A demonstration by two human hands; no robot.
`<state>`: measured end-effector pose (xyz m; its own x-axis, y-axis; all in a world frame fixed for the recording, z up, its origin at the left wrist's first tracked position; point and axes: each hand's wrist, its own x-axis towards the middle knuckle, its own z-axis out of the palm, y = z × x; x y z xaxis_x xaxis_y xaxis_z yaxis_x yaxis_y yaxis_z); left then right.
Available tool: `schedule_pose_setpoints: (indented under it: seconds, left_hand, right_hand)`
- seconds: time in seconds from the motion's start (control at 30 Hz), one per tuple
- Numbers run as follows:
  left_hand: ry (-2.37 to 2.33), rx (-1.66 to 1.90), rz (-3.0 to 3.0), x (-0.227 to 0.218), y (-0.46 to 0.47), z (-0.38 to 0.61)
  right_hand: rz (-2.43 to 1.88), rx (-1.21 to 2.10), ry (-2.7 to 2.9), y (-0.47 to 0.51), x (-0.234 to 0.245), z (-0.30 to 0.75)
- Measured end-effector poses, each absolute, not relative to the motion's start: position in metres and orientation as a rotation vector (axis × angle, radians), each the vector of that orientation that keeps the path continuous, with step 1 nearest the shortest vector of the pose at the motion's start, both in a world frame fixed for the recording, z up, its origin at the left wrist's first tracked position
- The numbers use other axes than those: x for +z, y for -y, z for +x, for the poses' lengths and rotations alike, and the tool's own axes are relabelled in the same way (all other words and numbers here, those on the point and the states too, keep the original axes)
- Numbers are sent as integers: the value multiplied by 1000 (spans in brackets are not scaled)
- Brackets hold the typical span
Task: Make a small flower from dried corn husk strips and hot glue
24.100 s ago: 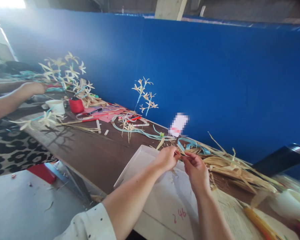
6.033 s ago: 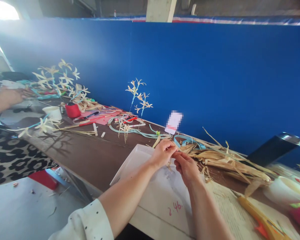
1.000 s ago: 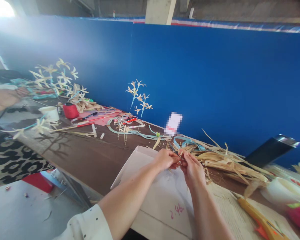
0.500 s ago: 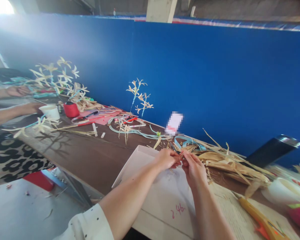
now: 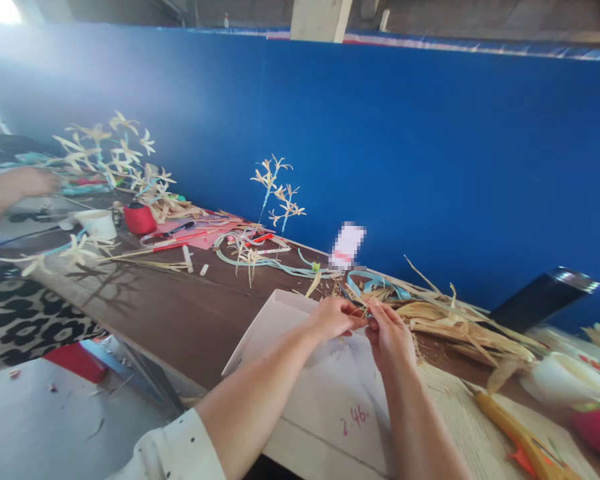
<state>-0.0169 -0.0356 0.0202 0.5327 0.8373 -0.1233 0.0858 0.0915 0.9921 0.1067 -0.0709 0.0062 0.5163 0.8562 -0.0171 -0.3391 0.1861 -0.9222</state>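
Note:
My left hand (image 5: 336,317) and my right hand (image 5: 391,328) meet over a white box lid (image 5: 300,387) marked "2.46." in pink. The fingers of both are pinched together, tips almost touching. What they hold is small and mostly hidden; a thin pale strip seems to show between the fingertips. Just behind them lie a coiled light-blue ribbon (image 5: 363,281) and a heap of dried corn husks (image 5: 450,325).
To the right are a yellow craft knife (image 5: 517,430) on printed paper, a white tape roll (image 5: 565,379) and a leaning black flask (image 5: 545,298). Husk flowers (image 5: 284,193) rise along the blue partition (image 5: 430,167). At far left is another person's hand (image 5: 27,183), near a white cup (image 5: 96,224).
My hands stay together, with slight finger movement at the tips. At left, the other person's nearer arm has left the cup, and a cord now shows beside it.

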Motion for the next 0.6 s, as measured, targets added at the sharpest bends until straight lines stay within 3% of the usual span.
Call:
schedule_pose_setpoints:
  seconds: [0.6]
  left_hand:
    - [-897, 769, 1472, 9, 30, -12]
  right_hand:
    - [-1064, 922, 585, 71, 5, 108]
